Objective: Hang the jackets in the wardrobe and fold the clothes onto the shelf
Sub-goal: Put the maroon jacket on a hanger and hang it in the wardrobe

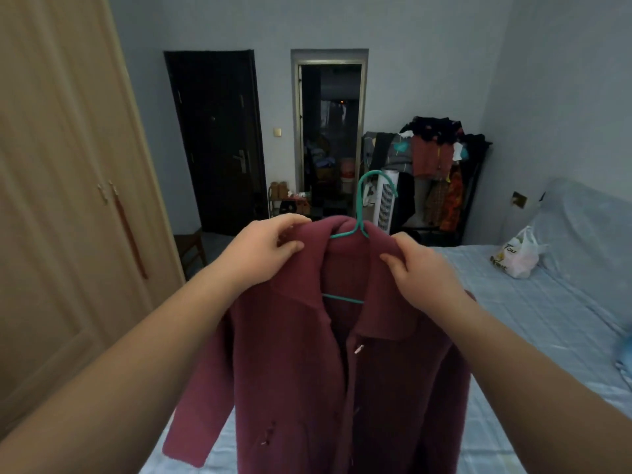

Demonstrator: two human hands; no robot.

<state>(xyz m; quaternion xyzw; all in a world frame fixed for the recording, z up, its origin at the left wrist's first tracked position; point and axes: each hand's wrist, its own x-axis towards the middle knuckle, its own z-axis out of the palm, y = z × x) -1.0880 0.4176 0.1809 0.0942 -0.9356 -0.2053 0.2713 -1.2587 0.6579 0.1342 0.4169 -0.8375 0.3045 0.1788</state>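
Observation:
A dark red fleece jacket (pixel 301 378) hangs in front of me on a teal hanger (pixel 362 203), whose hook sticks up above the collar. My left hand (pixel 263 249) grips the jacket's left shoulder near the collar. My right hand (pixel 420 271) grips the right shoulder. The jacket's front faces me and its lower part hangs over the bed. The wooden wardrobe (pixel 61 200) stands at my left with its doors closed.
A bed with a light blue sheet (pixel 533 323) lies under and right of the jacket, with a plastic bag (pixel 518 254) on it. A rack piled with clothes (pixel 434 165) stands at the far wall beside an open doorway (pixel 330 138) and a dark door (pixel 219 142).

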